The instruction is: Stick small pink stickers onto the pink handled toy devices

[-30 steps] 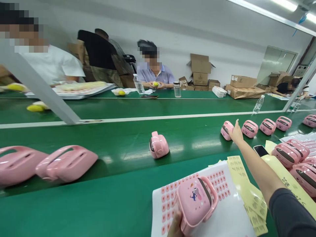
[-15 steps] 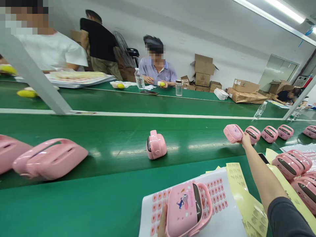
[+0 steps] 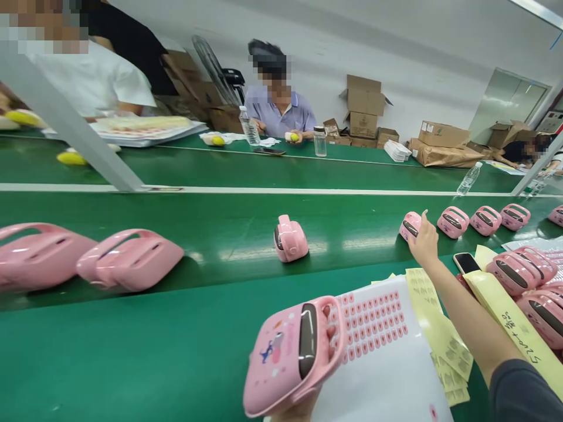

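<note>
My left grip (image 3: 301,409) is closed on a glossy pink, rounded plastic case (image 3: 275,363) with a printed front, a dark curved window and a looped handle. My palm sits under its lower edge, and fingertips show through the gap of the handle on the right. The case tilts in my hold, its printed face turned up toward me, and overlaps the left part of a white paper sheet (image 3: 373,375) with rows of small pink stickers.

My right grip (image 3: 426,240) is stretched far out over the green, flat surface (image 3: 220,240) — it touches the right side of a smaller-looking pink plastic case with a dark window (image 3: 409,224). One digit points up, clear of that case; the others are partly hidden, so I cannot tell whether they have hold of it.

Just right of that grip, a row of matching pink cases (image 3: 453,221) runs off along the surface. A lone pink case with its side toward me (image 3: 292,240) stands between my two grips and the pair of large-looking pink cases (image 3: 132,261) at left.
</note>
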Available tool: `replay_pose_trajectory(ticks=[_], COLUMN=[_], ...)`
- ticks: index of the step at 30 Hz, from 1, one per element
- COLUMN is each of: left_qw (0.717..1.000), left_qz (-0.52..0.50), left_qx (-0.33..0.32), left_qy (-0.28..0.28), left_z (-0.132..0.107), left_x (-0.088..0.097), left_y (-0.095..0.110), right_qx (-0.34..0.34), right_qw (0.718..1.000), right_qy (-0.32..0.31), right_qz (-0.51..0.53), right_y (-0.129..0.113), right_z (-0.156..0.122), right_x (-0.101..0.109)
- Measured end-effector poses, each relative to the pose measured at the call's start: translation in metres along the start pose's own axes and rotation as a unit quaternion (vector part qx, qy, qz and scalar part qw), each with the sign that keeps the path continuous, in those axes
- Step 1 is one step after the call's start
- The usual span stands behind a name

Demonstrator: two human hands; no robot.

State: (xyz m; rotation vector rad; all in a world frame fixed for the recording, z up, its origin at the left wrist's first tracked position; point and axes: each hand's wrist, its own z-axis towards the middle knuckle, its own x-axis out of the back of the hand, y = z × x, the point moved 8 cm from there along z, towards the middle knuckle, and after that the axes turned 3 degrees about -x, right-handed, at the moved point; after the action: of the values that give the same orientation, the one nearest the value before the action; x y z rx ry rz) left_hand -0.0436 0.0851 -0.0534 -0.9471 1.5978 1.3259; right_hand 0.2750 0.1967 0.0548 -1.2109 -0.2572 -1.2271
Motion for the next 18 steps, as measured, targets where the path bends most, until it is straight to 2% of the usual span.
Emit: replay_pose_trajectory(ticks=[2, 4, 7, 9, 12, 14, 16, 18], left_qw=[1.0, 0.999, 0.994, 0.987, 0.976, 0.972, 0.974, 0.977], left_qz=[-0.009, -0.026, -0.078, -0.107, -0.138, -0.152, -0.151, -0.145], left_qx=[0.005, -0.023, -0.068, -0.061, -0.035, -0.04, -0.062, -0.085], left_qy=[0.024, 0.026, -0.044, -0.108, -0.166, -0.173, -0.157, -0.129], left_z=[0.002, 0.002, 0.002, 0.001, 0.001, 0.002, 0.002, 0.001], left_x=[0.001, -0.004, -0.02, -0.03, -0.033, -0.03, -0.027, -0.025], left_y=[0.009, 0.022, 0.035, 0.035, 0.028, 0.025, 0.024, 0.023], right_qx=[0.099, 0.222, 0.326, 0.351, 0.36, 0.345, 0.278, 0.155], right_qw=[0.994, 0.965, 0.916, 0.907, 0.907, 0.91, 0.914, 0.896], right_qy=[-0.033, -0.109, -0.208, -0.223, -0.211, -0.201, -0.194, -0.197], right_qz=[0.031, 0.089, 0.109, 0.074, 0.058, 0.111, 0.223, 0.367], right_y=[-0.035, -0.074, -0.112, -0.122, -0.123, -0.122, -0.118, -0.114], right_z=[-0.036, -0.08, -0.136, -0.155, -0.165, -0.166, -0.163, -0.16], right_x=[-0.012, -0.032, -0.06, -0.072, -0.076, -0.068, -0.053, -0.038])
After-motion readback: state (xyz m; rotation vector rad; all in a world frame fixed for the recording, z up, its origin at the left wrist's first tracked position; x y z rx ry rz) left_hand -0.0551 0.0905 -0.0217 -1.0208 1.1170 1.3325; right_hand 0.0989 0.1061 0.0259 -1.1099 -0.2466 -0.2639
